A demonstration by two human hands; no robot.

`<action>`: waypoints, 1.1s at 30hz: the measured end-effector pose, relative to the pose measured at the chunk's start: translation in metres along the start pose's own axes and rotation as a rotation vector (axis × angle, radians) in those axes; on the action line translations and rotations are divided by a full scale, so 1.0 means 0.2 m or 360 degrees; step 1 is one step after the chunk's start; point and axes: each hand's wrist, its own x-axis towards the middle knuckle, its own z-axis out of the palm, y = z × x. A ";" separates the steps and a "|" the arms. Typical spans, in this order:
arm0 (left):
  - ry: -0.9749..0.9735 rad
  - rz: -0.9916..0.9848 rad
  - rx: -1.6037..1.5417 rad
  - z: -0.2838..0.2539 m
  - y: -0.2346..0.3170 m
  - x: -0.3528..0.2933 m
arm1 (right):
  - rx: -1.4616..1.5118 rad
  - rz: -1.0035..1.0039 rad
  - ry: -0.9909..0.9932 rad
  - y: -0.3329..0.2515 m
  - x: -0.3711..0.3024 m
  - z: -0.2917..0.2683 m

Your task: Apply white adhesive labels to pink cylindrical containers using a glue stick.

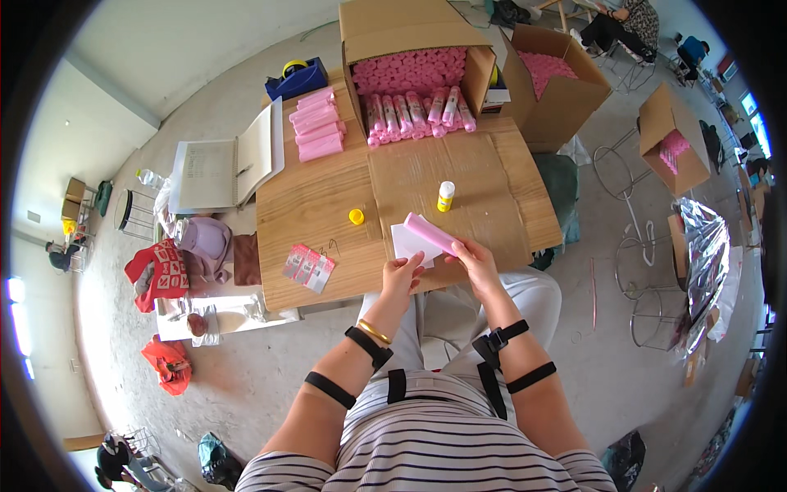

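Observation:
Near the front edge of the table, my right hand (475, 264) is closed round the lower end of a slim pink roll (426, 230), which slants up to the left. Beneath the roll is a white slip of paper (407, 241), and my left hand (401, 275) pinches its lower edge. Just beyond the roll an uncapped glue stick (445, 197) stands upright on a flattened cardboard sheet (484, 176). Its yellow cap (357, 216) sits apart on the bare wood to the left. Several red and white printed labels (309, 268) lie at the near left.
At the back, a tipped carton (410, 41) is packed with pink rolls, several labelled ones (422, 113) in front. Plain pink rolls (316, 125) lie left of it, near a blue tape dispenser (295, 79) and an open notebook (209, 176). More cartons (545, 115) stand at the right.

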 end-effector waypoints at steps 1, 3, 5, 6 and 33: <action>0.0081 0.0004 0.0025 0.03 0.01 0.01 | 0.0055 0.0010 0.0020 0.00 -0.01 -0.01; 0.0075 0.0005 0.0007 0.08 0.02 0.04 | 0.0117 0.0010 0.0051 -0.01 -0.04 -0.03; 0.0023 0.0040 -0.0052 0.10 0.02 0.07 | 0.0170 -0.0005 0.0104 -0.04 -0.08 -0.06; -0.0023 0.0075 -0.0100 0.10 0.02 0.09 | 0.0195 -0.0019 0.0141 -0.06 -0.11 -0.07; -0.1212 0.0427 0.0102 -0.07 0.30 -0.62 | -0.0247 -0.0283 -0.0165 -0.58 -0.57 0.07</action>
